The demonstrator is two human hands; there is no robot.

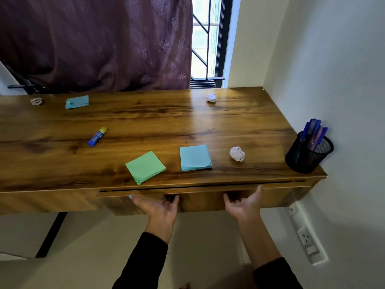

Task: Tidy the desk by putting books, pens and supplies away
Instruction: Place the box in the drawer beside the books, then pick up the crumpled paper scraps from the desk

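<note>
- While both palms were turned upward, the left hand (161, 208) and the right hand (242, 205) were hooked under the drawer front (200, 202) below the bench's near edge, fingers (234, 200) curled up behind the panel and clamped on it.
- A thin dark gap was seen along the drawer's top edge.
- A green sticky-note pad (145, 167) and a blue sticky-note pad (195, 157) were laid side by side, apart, close to the near edge of the bench (166, 122).
- A crumpled paper ball (237, 153) was found just right of the blue pad.
- A black mesh pen holder (308, 153) filled with blue pens (312, 130) was stood at the near right corner.
- A glue stick (97, 136) was left lying left of centre.
- A second blue pad (77, 102) and a greyish paper ball (36, 101) were placed by the far left edge.
- Another white paper ball (211, 98) was set near the far edge, right of centre.
</note>
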